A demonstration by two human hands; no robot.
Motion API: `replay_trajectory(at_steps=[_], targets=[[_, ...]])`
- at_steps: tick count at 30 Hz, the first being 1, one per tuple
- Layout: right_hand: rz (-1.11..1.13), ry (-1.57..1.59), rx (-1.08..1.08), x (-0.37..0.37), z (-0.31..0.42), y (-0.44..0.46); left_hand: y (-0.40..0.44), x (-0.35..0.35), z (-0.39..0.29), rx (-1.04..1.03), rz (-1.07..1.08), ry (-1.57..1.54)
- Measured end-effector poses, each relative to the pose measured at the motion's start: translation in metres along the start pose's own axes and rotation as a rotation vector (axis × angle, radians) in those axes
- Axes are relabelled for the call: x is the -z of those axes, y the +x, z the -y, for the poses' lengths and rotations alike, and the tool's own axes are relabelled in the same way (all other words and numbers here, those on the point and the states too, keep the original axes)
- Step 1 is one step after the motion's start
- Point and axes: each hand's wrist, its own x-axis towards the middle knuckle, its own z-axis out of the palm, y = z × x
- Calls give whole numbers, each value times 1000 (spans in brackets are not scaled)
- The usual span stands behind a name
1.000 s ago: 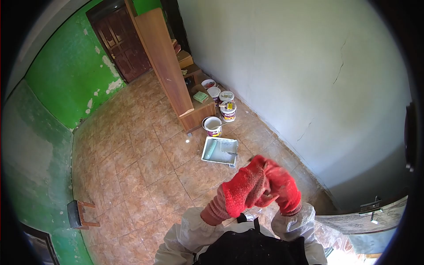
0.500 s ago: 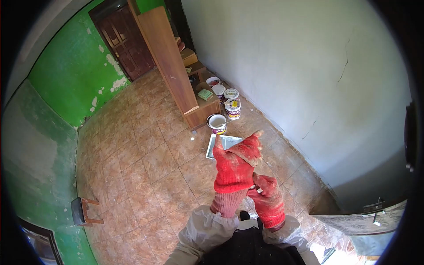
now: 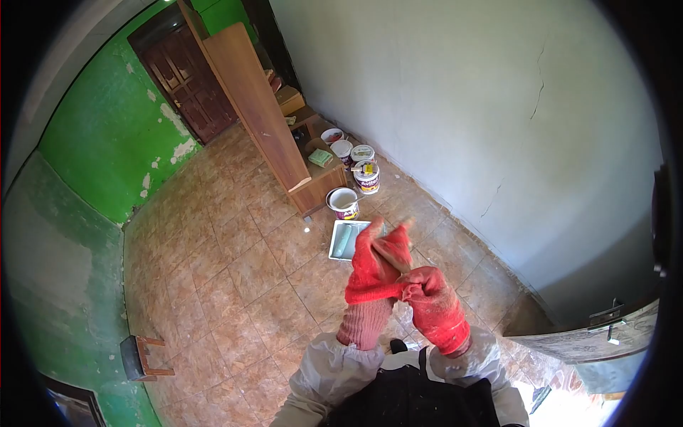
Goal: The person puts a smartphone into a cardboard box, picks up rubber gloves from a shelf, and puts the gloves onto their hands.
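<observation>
Both hands wear red work gloves with worn, dirty patches. My left hand (image 3: pixel 377 267) is raised at the centre with its fingers spread apart and nothing in them. Against the edge of that glove, below the thumb side, my right hand (image 3: pixel 432 302) is closed, its fingers pinching the red glove material. Just beyond my left fingertips a white paint tray (image 3: pixel 333 245) lies on the floor, partly hidden by the glove, with a pale green roller (image 3: pixel 345 240) in it.
An open paint bucket (image 3: pixel 343 203) stands behind the tray, near several other buckets by a wooden cabinet (image 3: pixel 256 107). A cracked pale wall (image 3: pixel 498 107) rises at the right. A small stool (image 3: pixel 146 358) is at the left, and a panel (image 3: pixel 583 345) at the lower right.
The hands were bunched together a second ago; my left hand has since turned upright with its fingers spread. My right hand has moved up onto the left glove's edge. The view has shifted slightly.
</observation>
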Motion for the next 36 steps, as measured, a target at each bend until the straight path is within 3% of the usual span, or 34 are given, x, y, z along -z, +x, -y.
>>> replay_trajectory(at_steps=[1,2,3,5,7,8,10,11,14,15,17,19,22,25,28,33,35,36], targets=[[1,1,3,1,-1,1,-5,3,10,-130,-28,249],[121,-95,124,3,-3,2,-5,13,17,71,47,19],[238,-192,246,4,-4,5,-4,12,15,88,85,-32],[332,-75,221,12,6,9,-3,11,11,126,158,-132],[520,-942,201,10,41,18,5,7,0,24,27,213],[520,-944,202,9,42,19,10,4,-11,23,27,212],[221,-1213,384,8,42,20,10,1,-19,-8,7,186],[220,-1216,383,4,41,21,8,0,-19,-20,-7,174],[-263,-1027,337,-11,26,29,4,-4,-17,-67,-46,194],[-265,-1028,341,-14,15,33,4,-5,-19,-83,-63,207],[-341,-670,408,-16,-10,39,7,-8,-22,-113,-96,245],[-337,-661,403,-19,-19,34,10,-12,-26,-162,-142,288],[-261,-671,132,-26,-7,24,14,-16,-37,-222,-248,376],[-240,-635,68,-29,-9,16,22,-19,-51,-321,-416,554],[-182,-748,185,-27,-13,3,28,-9,-34,-553,-541,685],[-203,-831,474,-31,28,-18,43,16,8,-255,-98,223],[-142,-921,485,-25,26,-19,36,13,2,-188,-19,133],[-147,-920,511,-23,21,-16,34,-7,-35,-72,-77,83]])
